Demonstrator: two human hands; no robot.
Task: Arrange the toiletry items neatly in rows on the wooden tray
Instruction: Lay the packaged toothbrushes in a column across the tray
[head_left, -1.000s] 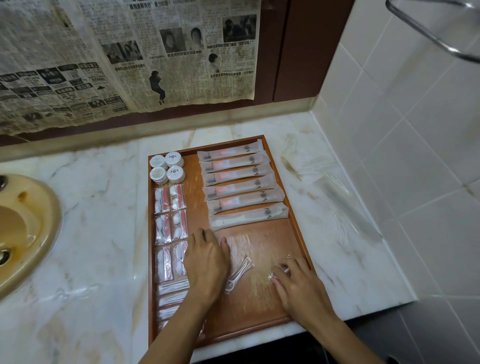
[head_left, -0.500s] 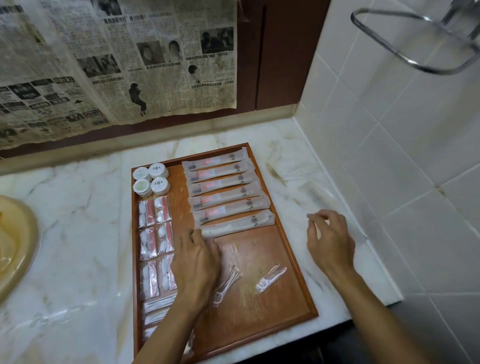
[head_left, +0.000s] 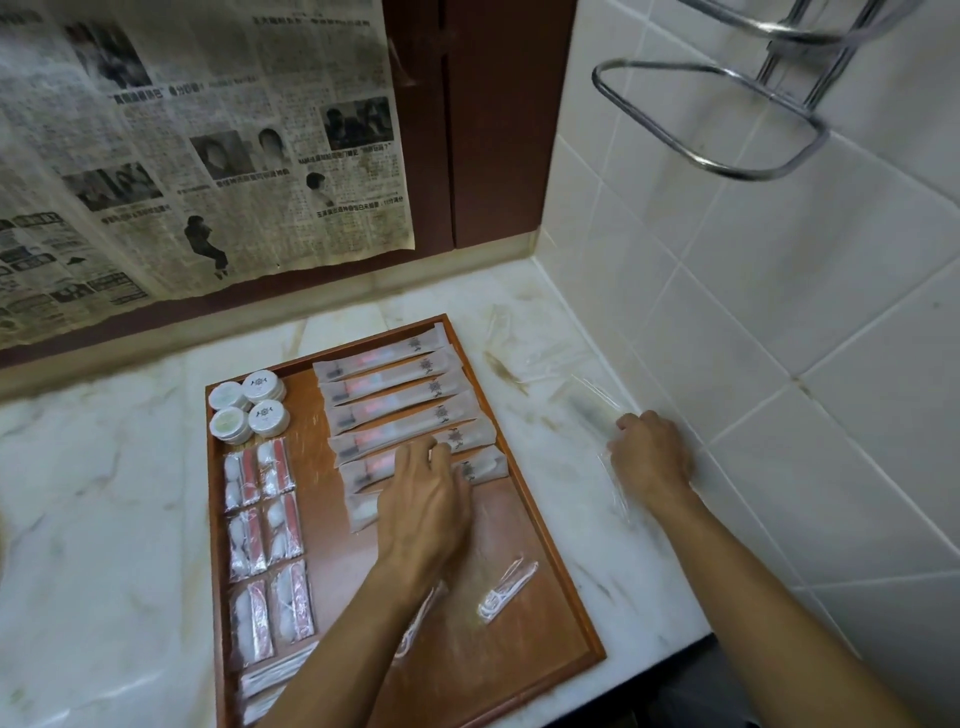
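Observation:
The wooden tray (head_left: 545, 587) lies on the marble counter. Long toothbrush packets (head_left: 395, 392) form a row along its right side. Round white containers (head_left: 249, 405) sit at its far left corner, with cotton packets (head_left: 265, 519) in a column below them and thin white packets (head_left: 275, 675) nearest me. My left hand (head_left: 426, 499) rests with straight fingers on the nearest toothbrush packets. One floss pick packet (head_left: 506, 590) lies loose on the tray; another (head_left: 415, 623) is partly hidden by my left forearm. My right hand (head_left: 652, 457) is off the tray by the tiled wall, fingers curled on a clear plastic packet (head_left: 592, 405).
A tiled wall (head_left: 779, 312) bounds the counter on the right, with a chrome rack (head_left: 727, 124) sticking out above. Newspaper (head_left: 208, 156) covers the back wall. Bare marble counter (head_left: 104, 493) extends to the left of the tray. The counter's front edge runs just below the tray.
My right hand left the floss pick packet on the tray and moved right to the clear packet by the wall. My left hand slid up onto the toothbrush packets.

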